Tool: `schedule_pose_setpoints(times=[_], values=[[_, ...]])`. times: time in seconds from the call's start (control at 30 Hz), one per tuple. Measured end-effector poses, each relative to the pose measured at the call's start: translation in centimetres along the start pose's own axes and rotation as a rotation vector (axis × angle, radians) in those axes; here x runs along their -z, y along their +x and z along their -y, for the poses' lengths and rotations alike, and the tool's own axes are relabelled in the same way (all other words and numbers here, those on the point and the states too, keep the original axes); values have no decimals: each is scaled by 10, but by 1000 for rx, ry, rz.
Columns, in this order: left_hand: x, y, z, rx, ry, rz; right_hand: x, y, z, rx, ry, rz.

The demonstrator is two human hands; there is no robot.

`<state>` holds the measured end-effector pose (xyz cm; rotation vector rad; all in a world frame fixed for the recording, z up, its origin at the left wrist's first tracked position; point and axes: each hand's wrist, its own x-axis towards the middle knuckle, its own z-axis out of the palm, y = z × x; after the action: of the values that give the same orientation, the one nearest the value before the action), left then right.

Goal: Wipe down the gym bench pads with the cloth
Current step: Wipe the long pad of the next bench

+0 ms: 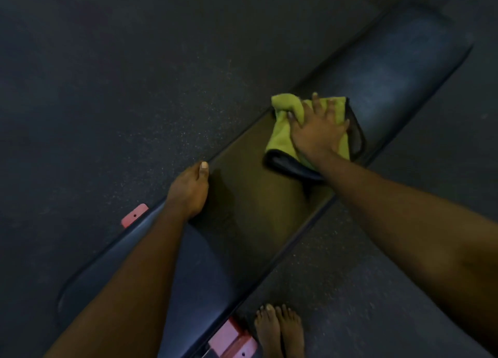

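Cloth (280, 139), green, sits centre-right of the frame on the bench pad (256, 209). The right hand (318, 131) is spread flat, pressing it down. The left hand (188, 190) grips the pad's far edge. Mid-wipe, I'd say: next up, a firm stroke toward the upper-right end.

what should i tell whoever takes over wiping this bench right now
Right hand: fingers spread flat, pressing the green cloth onto the bench pad, about mid-length.
Left hand: holds the pad's far edge, nearer the person, thumb on top.
Done: cannot tell which stretches are already wiped.
Left: probably keep wiping along the pad towards both ends.
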<state>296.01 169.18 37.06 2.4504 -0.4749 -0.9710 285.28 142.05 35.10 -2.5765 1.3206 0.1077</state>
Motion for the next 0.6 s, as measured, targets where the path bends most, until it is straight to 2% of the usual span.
schedule_pose_setpoints(times=[0.07,0.13,0.23,0.3,0.37,0.47,0.6], values=[[0,0,-1,8,-19,13,-9,-13,29,72,-35,0],[1,-1,-4,18,-27,5,-19,-52,44,217,-64,18],[0,-3,-7,12,-3,-30,-30,-129,36,408,-82,30],[-1,-5,-7,8,3,-27,-32,-167,13,458,-78,41],[0,-6,-2,11,0,-12,-31,-173,-16,420,-68,26],[1,-7,5,6,21,-15,-20,-138,-48,262,-72,8],[-1,-12,12,-26,42,-47,-6,-53,-36,70,18,5]])
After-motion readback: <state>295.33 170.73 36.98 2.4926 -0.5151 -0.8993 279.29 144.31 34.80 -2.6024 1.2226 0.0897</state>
